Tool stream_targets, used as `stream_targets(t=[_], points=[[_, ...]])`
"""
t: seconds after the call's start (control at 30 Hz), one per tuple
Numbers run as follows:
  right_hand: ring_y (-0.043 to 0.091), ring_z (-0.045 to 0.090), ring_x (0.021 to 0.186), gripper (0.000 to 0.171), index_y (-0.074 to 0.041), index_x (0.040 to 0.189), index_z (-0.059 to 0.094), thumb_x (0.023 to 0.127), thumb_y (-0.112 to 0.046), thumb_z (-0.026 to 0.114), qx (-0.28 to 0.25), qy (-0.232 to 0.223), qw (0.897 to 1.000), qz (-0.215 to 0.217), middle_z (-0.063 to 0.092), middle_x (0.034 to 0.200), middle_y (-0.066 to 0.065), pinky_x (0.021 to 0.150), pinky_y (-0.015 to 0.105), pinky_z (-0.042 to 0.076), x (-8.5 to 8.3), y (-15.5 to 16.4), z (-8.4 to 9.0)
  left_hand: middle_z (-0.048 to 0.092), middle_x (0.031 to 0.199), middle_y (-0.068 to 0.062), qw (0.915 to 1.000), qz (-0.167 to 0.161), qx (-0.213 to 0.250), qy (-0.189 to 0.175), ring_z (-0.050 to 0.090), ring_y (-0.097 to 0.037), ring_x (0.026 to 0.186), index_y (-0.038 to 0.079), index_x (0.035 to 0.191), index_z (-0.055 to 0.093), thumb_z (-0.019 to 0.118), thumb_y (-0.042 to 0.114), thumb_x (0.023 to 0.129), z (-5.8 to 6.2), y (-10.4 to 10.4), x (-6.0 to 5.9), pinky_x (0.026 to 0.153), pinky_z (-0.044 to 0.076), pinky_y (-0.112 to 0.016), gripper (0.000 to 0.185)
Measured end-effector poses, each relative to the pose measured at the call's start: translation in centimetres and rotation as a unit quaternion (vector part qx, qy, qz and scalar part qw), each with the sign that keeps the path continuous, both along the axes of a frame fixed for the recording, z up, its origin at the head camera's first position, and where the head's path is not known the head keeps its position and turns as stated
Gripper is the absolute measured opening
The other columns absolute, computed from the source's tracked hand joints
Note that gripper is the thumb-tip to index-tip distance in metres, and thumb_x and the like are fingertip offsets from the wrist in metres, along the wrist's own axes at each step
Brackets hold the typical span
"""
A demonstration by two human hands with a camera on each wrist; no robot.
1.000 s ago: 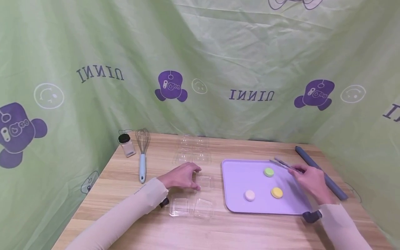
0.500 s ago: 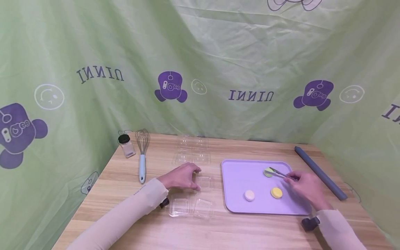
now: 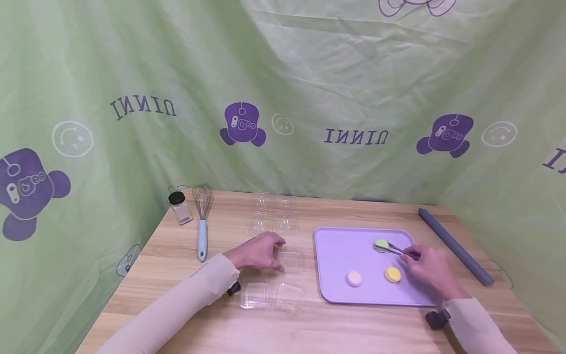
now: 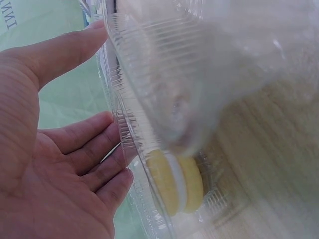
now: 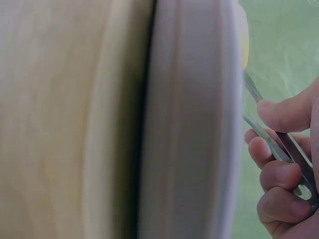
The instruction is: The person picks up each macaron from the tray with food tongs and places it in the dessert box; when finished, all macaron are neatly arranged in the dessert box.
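In the head view my right hand point(image 3: 431, 268) grips small metal tongs point(image 3: 400, 250). Their tips lie at both sides of a green macaron point(image 3: 381, 244) on the purple tray point(image 3: 336, 246); whether they squeeze it is too small to tell. A pink macaron point(image 3: 353, 279) and a yellow macaron point(image 3: 392, 274) lie nearer the tray's front. My left hand point(image 3: 258, 250) has thumb and fingers spread at a clear plastic box point(image 3: 289, 259). Up close, the left fingertips reach the ridged plastic edge point(image 4: 122, 114), and another yellow macaron point(image 4: 177, 184) shows through clear plastic.
More clear plastic compartments point(image 3: 257, 295) stand at the front, and a clear tray point(image 3: 273, 214) lies at the back. A whisk point(image 3: 202, 221) and a black-lidded jar point(image 3: 180, 207) are at far left. A dark blue rod point(image 3: 455, 246) lies right of the tray.
My right hand has moved left and toward me, bringing the tongs' tips from behind the green macaron down around it. The left hand stays where it was.
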State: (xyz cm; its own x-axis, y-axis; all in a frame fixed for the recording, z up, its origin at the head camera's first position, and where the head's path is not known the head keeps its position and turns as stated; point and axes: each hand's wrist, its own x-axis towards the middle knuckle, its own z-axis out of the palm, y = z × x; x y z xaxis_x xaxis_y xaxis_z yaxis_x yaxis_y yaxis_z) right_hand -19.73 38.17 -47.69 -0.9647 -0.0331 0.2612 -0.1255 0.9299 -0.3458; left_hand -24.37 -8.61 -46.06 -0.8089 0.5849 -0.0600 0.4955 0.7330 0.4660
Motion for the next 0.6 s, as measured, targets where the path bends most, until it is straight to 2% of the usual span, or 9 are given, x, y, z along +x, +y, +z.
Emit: stream_targets(t=[0.17,0.27,0.5,0.6], points=[[0.013,0.056,0.066,0.016,-0.004,0.093,0.079,0.084,-0.016,0.076,-0.004,0.042,0.999,0.001,0.077,0.082,0.010,0.058,0.022,0.037,0.01,-0.02,-0.34,0.067,0.132,-0.011,1.0000,0.000,0.004,-0.001,0.059,-0.028,0.128,0.003,0.133,0.062,0.090,0.040,0.071,-0.03,0.06,-0.05,0.116,0.046,-0.044,0.077],[0.013,0.055,0.065,0.015,-0.004,0.092,0.080,0.083,-0.015,0.077,-0.004,0.052,0.999,0.001,0.077,0.082,0.010,0.058,0.023,0.036,0.04,-0.05,-0.41,0.067,0.132,-0.011,1.0000,0.001,0.005,-0.005,0.059,-0.028,0.128,0.004,0.134,0.062,0.090,0.040,0.071,-0.10,0.03,-0.09,0.116,0.046,-0.043,0.077],[0.015,0.056,0.066,0.018,-0.002,0.095,0.079,0.085,-0.016,0.077,-0.016,0.037,0.999,-0.007,0.077,0.082,0.013,0.059,0.025,0.037,0.04,-0.04,0.02,0.067,0.130,-0.009,1.0000,0.003,0.004,-0.004,0.059,-0.026,0.127,0.004,0.134,0.062,0.090,0.040,0.071,-0.22,-0.01,-0.14,0.115,0.047,-0.043,0.078],[0.016,0.056,0.065,0.019,-0.001,0.097,0.079,0.085,-0.016,0.076,-0.023,0.047,0.998,-0.021,0.078,0.082,0.014,0.059,0.025,0.036,-0.08,0.01,0.42,0.067,0.131,-0.009,1.0000,0.005,0.003,-0.005,0.059,-0.026,0.126,0.005,0.134,0.062,0.090,0.041,0.071,-0.11,0.03,-0.18,0.115,0.047,-0.043,0.078]])
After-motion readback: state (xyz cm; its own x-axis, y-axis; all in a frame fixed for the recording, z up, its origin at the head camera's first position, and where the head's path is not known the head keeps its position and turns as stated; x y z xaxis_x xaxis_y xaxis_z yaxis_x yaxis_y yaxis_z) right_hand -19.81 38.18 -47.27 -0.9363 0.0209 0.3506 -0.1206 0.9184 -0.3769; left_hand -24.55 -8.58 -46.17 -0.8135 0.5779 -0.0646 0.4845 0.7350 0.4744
